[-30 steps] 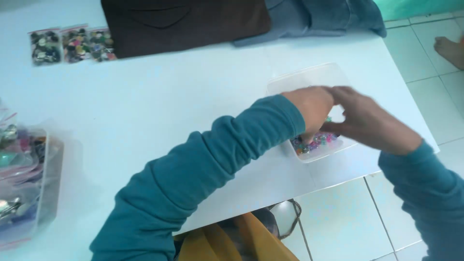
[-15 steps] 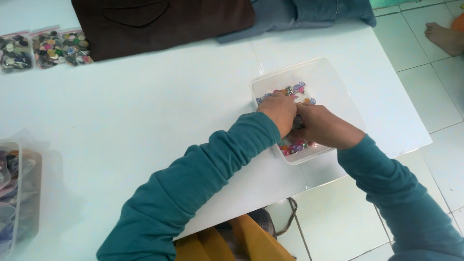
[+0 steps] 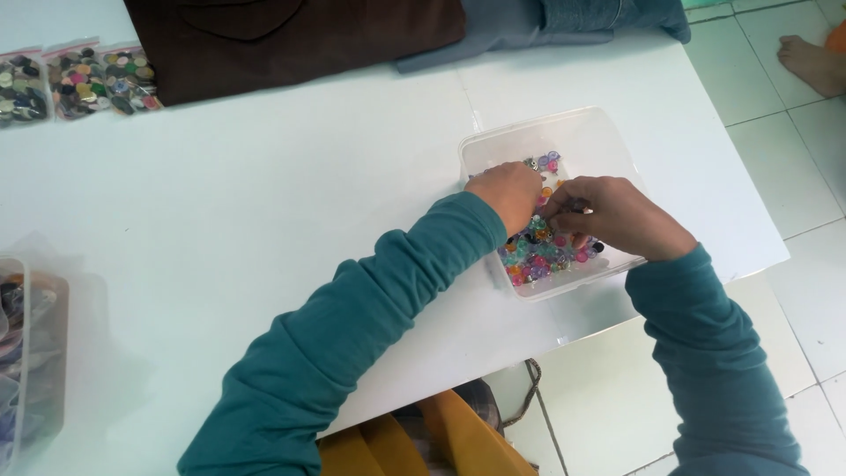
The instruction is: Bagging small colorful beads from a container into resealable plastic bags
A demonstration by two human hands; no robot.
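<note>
Head view. We have both hands down in the clear plastic tub (image 3: 608, 145) near the right edge of the white desk (image 3: 264, 229). The tub holds a loose heap of small coloured buttons (image 3: 538, 256), gathered toward its near end; the far end is mostly bare.

Left hand (image 3: 507, 196): fingers curled down onto the heap, palm hidden from us. We cannot tell whether its grip holds anything.

Right hand (image 3: 617, 216): thumb and forefinger pinched narrow just above the heap, apparently on one small piece, too small to make out.

Judgement: the step in hand is picking through the buttons, one at a time. Next move calls for a fine pinch and a clean lift without scattering neighbours.

Elsewhere: three clear bags of buttons (image 3: 79, 79) at far left, dark brown cloth (image 3: 291, 35) along the far edge, a second clear container (image 3: 31, 353) at near left.
</note>
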